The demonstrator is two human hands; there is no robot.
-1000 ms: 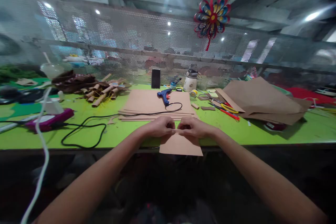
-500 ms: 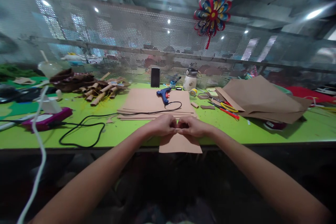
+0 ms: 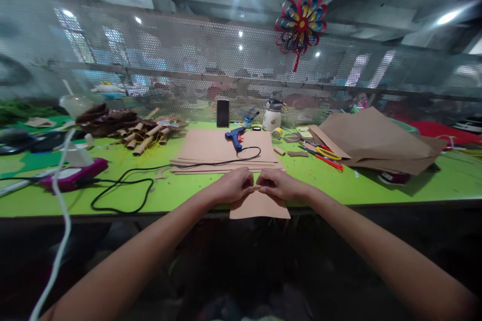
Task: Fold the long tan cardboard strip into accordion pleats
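A small sheet of brown paper lies at the table's front edge, its near end sticking out over it. My left hand pinches the sheet's far edge, fingers curled and thumb pressed in. Close beside it, my right hand pinches the same edge, which looks rolled or folded between the fingertips. Just beyond my hands is a stack of larger brown paper sheets, with a blue glue gun lying on top.
A black cord loops left toward a purple power strip. Rolled paper tubes are piled at back left. Yellow-handled scissors and a large brown paper pile are to the right. A dark phone stands at the back.
My hands have spread slightly apart along the paper's far edge and keep pinching it. The view has shifted a little; the things on the table have stayed put.
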